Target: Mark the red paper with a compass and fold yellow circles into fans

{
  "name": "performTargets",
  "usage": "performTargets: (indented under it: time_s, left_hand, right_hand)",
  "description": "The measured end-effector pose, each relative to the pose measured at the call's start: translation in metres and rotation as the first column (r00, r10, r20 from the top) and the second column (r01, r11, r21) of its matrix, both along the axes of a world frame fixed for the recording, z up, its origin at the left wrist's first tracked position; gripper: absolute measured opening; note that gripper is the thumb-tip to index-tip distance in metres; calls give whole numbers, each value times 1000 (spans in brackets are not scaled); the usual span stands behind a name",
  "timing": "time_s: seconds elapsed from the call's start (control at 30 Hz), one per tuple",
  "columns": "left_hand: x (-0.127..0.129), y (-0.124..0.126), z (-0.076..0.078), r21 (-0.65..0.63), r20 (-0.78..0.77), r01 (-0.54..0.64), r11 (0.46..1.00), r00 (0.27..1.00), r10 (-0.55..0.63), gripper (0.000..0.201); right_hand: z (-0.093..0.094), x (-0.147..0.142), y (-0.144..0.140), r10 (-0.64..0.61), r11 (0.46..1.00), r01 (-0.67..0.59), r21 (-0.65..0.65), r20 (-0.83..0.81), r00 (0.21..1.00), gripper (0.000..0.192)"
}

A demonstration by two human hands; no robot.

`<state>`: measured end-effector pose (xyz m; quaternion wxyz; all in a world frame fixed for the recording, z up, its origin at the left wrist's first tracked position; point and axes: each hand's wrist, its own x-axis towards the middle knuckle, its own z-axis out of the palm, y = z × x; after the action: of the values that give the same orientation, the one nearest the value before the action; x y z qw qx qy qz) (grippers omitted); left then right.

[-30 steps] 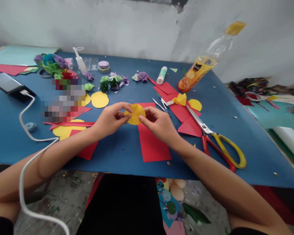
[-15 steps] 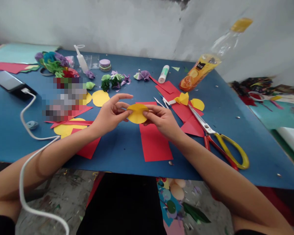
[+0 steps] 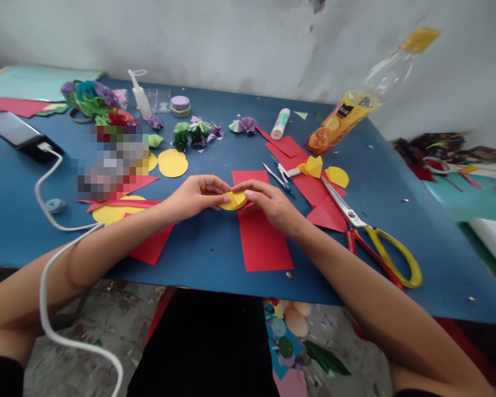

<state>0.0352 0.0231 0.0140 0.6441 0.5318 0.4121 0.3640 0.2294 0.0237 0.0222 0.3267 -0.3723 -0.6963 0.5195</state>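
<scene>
Two hands are meeting over the blue table (image 3: 215,259), and both are pinching one folded yellow paper circle (image 3: 233,200) between them. The left hand (image 3: 194,197) is gripping its near edge with thumb and fingertips; the right hand (image 3: 268,205) is clamping the other edge, fingers curled over the top. The circle is looking doubled over now, a small bright yellow wedge with a curved rim, most of it hiding under the fingertips. It is sitting low, just above the top end of a red paper strip (image 3: 259,231) that is lying under the right hand.

One flat yellow circle (image 3: 172,163) is resting just beyond the left hand. One pair of scissors (image 3: 372,237), red and yellow handled, is lying to the right of the right hand, near it. One glue stick (image 3: 280,123) and one tilted orange drink bottle (image 3: 347,118) are standing well beyond the right hand. One phone (image 3: 19,135) with one white cable (image 3: 49,220) is lying far off to the left of the left hand, the cable trailing past the left forearm.
</scene>
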Motion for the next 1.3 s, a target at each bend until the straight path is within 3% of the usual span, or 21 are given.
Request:
performTargets:
  time_s: [0.23,0.5,0.83,1.07,1.3]
  left_hand:
    - [0,0,1,19,10,-8,1000,1000,8,21]
    - [-3,-1,4,79,-23,33,996,999,-31,19]
    - [-1,-3,10,-55,-14,24,998,1000,-25,14]
    - [-1,-5,13,-60,-12,13,998,1000,-14,12]
    - [-2,-4,12,-83,2,34,996,999,-34,15]
  right_hand:
    - [-7,0,1,-45,995,36,-93,-97,994,27]
    - [-5,-1,0,-94,994,88,-72,-83,992,25]
    - [2,-3,-4,-138,982,125,-140,-91,986,30]
    - [5,-3,-5,-128,977,107,-185,-101,987,32]
    - [1,-3,-4,-122,985,109,-131,-91,988,26]
